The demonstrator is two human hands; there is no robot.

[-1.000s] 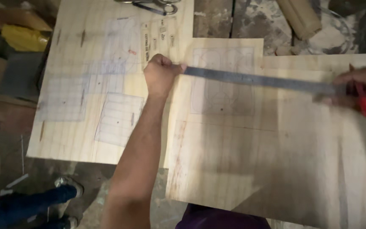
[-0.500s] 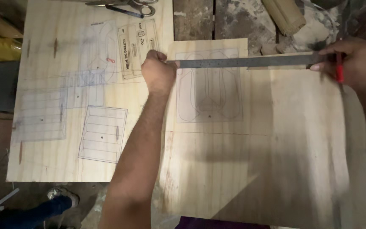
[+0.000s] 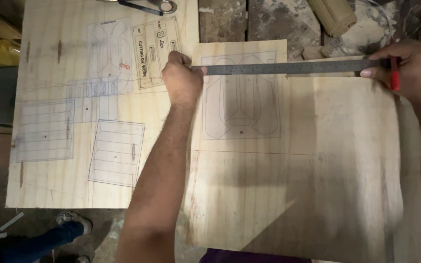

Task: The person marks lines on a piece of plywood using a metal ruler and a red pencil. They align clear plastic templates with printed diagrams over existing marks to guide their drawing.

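Ruler (image 3: 288,67) is lying across the near board (image 3: 317,170), between my hands; scissors (image 3: 147,6) sitting on the left board (image 3: 74,58), behind.

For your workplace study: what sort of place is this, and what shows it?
Probably a woodworking or craft workshop: plywood sheets marked with drawn patterns, a long steel ruler held by both hands, and scissors on a rough, stained bench.

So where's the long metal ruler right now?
The metal ruler lies across the top edge of the right plywood sheet, held at one end by the left hand and at the other by the right hand.
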